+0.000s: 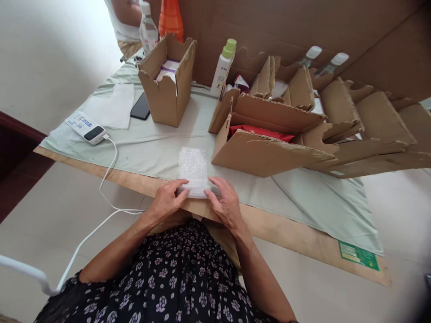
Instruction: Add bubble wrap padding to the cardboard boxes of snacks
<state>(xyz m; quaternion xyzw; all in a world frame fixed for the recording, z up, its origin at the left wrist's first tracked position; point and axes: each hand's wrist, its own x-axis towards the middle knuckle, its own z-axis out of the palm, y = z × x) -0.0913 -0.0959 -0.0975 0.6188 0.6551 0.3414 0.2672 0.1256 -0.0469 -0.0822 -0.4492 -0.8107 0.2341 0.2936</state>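
At nine o'clock we see a white, slab-shaped power bank (86,128) with a smooth white cable (108,179) curling off the table's edge. Just past it lie a soft white cloth (114,105) and a glossy black phone (140,107), then a tall open corrugated cardboard box (167,85) at eleven o'clock. At the centre, on the pale green table cover (151,148) near its front edge, rests a rectangular packet wrapped in knobbly bubble wrap (193,172). Our left hand (166,202) presses its fingers onto the packet's near left corner; our right hand (226,202) rests fingertips on the near right corner. Both hands lie fairly flat, fingers loosely together, touching rather than clasping. At one o'clock stands a white lotion bottle (222,67) with a green cap, and beside it a low cardboard box (266,152) with torn flaps holding something red.
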